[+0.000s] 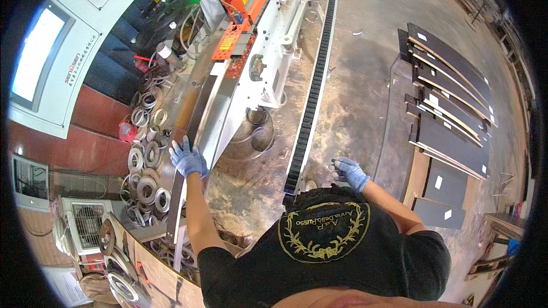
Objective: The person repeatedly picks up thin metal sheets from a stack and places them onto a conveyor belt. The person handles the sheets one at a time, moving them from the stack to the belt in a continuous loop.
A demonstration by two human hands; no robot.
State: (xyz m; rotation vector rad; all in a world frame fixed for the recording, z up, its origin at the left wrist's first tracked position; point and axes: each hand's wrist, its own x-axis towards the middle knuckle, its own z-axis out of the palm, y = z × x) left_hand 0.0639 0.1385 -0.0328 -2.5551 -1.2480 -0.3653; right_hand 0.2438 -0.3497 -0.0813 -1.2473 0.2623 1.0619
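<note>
My left hand (187, 158), in a pale blue glove, lies with spread fingers on a long narrow dark board (176, 198). The board rests along the side of a white and orange machine (251, 71) and runs ahead toward its orange guard. My right hand (350, 174), gloved the same way, hangs in the air beside the near end of a black roller track (308, 97). Its fingers point left, slightly bent and apart, with dark fingertips and nothing visible in them.
Several dark panels (451, 137) with white labels lie stacked on the right. Many rolls of edging strip (147, 190) crowd the left. A control cabinet with a bright screen (39, 51) stands at the upper left. A wooden tabletop (165, 276) holds more rolls at the lower left.
</note>
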